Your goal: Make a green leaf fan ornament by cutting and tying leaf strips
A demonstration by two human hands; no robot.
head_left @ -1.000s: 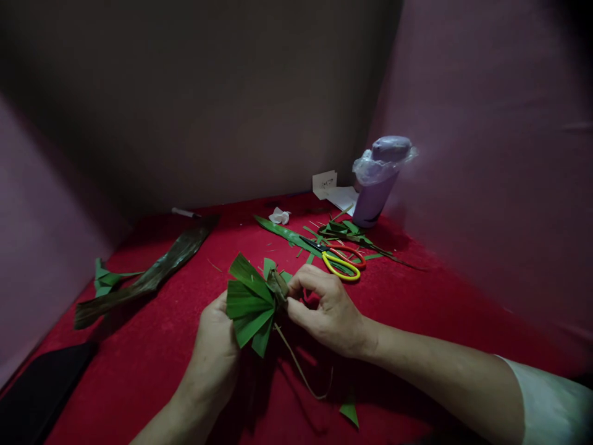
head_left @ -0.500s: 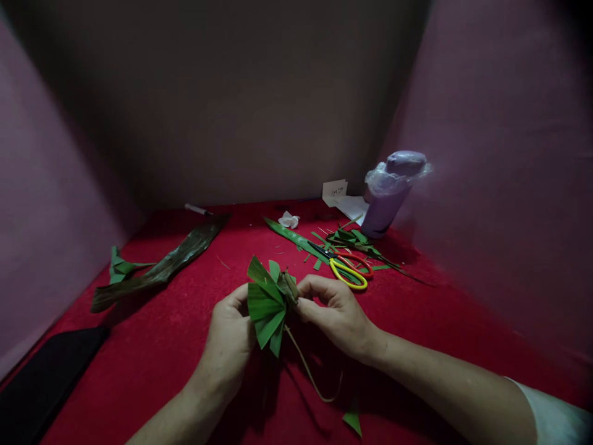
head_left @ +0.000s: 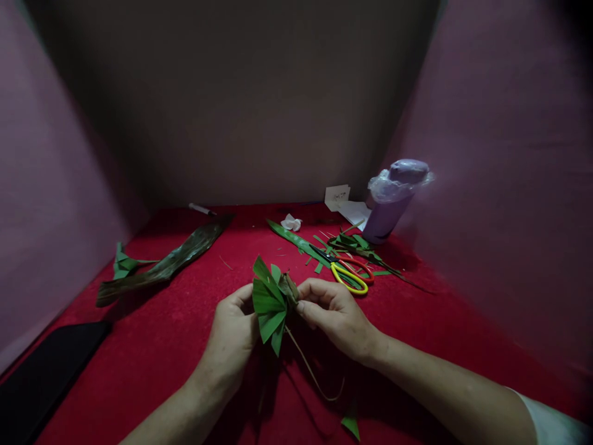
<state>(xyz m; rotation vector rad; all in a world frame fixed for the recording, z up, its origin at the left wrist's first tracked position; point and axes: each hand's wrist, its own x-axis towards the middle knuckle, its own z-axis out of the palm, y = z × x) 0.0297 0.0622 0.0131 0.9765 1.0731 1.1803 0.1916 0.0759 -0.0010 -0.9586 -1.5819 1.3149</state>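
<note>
A folded green leaf fan point(head_left: 269, 303) is held up between my two hands over the red cloth. My left hand point(head_left: 234, 330) grips it from the left, its fingertips hidden behind the pleats. A rolled, brownish piece of leaf point(head_left: 288, 289) forms the right side of the bundle. My right hand point(head_left: 336, 315) pinches that rolled part between thumb and forefinger. From the underside hangs a thin tan strip point(head_left: 308, 364), its lower end curling to the right. A small cut leaf piece point(head_left: 351, 428) lies on the cloth near the front.
Scissors with red and yellow handles point(head_left: 349, 278) lie among leaf scraps point(head_left: 352, 241) beyond my right hand. A purple tumbler point(head_left: 386, 213) stands behind them. At left are a long dark leaf point(head_left: 167, 262), a folded leaf point(head_left: 124, 262) and a black flat object point(head_left: 55, 371). Crumpled tissue point(head_left: 291, 222) sits farther back.
The leaf fan has shifted slightly right and turned a little within my hands. The view has tilted a bit. Both hands keep the same hold.
</note>
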